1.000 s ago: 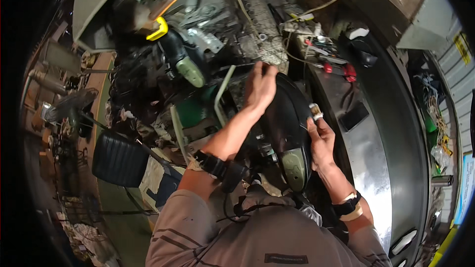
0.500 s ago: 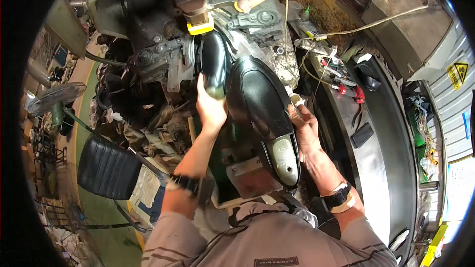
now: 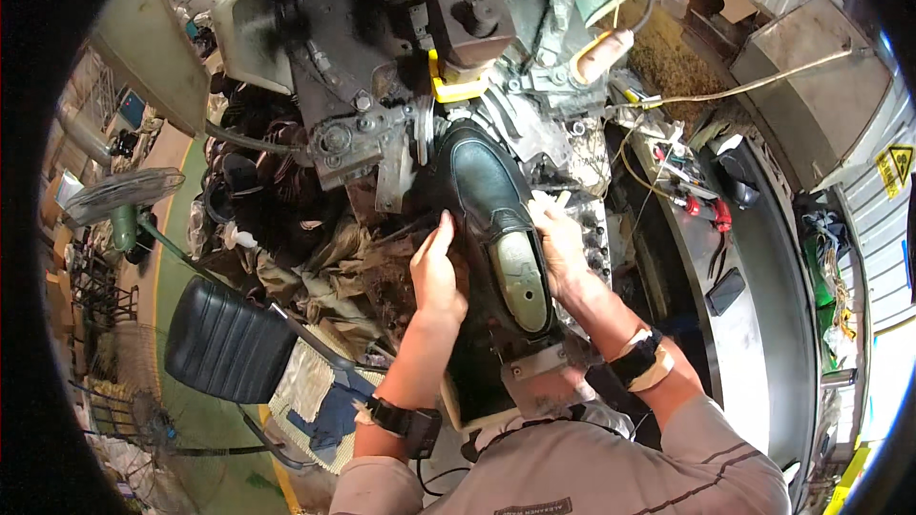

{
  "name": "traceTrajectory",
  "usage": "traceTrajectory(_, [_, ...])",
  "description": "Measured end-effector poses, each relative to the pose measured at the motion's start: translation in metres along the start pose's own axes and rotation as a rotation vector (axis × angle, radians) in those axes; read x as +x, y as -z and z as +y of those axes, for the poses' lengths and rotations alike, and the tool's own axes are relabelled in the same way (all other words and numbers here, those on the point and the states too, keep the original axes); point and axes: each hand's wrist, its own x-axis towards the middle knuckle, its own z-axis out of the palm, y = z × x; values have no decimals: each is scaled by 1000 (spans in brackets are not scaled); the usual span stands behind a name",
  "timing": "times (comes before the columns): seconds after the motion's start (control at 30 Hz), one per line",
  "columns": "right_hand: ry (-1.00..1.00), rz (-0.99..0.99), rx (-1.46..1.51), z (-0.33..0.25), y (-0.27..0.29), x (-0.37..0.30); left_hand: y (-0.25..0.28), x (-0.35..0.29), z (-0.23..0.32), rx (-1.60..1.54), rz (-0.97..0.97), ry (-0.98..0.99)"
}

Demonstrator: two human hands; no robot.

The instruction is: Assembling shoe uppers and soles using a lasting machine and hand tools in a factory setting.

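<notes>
Likely positioning step: right hand (image 3: 563, 240) pinches pale piece (image 3: 548, 197) beside black shoe (image 3: 480, 176), left hand (image 3: 439, 275) loosely spread, contact unclear; next probably needs steady toe alignment.

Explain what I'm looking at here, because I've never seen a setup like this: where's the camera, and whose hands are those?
There's no robot: the bare hands belong to the person wearing the camera. It's a wide fisheye camera on the head, looking down, so straight edges bend near the rim.

In the middle is a black leather slip-on shoe with a pale green shoe-shaped form inside. The right hand is at its right side, seemingly pinching a small pale object. The open left hand is beside the shoe; whether it touches is unclear.

Beyond the toe stands a large grey metal machine with a bright yellow bracket. On the shiny metal bench at right lies a flat black rectangular object.
</notes>
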Motion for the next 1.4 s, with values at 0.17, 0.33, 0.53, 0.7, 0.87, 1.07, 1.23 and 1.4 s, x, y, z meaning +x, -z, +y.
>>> traceTrajectory(0.17, [33, 53, 12, 10, -1, 24, -15, 20, 3, -132, 101, 71])
traceTrajectory(0.33, [20, -5, 30, 10, -2, 40, -13, 42, -3, -222, 85, 86])
traceTrajectory(0.53, [-2, 72, -40, 13, -3, 39, -11, 48, -7, -250, 158, 109])
traceTrajectory(0.7, [-24, 76, -67, 7, -5, 38, -16, 49, -11, -280, 182, 79])
traceTrajectory(0.87, [-57, 98, 33, 13, -4, 42, -14, 54, -15, -170, 239, 60])
traceTrajectory(1.07, [-44, 77, 64, 24, 8, 53, -15, 59, -27, -265, 283, -14])
traceTrajectory(1.23, [-5, 20, 135, 23, 7, 56, -7, 72, -41, -227, 235, -56])
traceTrajectory(1.4, [23, -5, -9, 25, 7, 59, 11, 85, -52, -196, 202, -92])
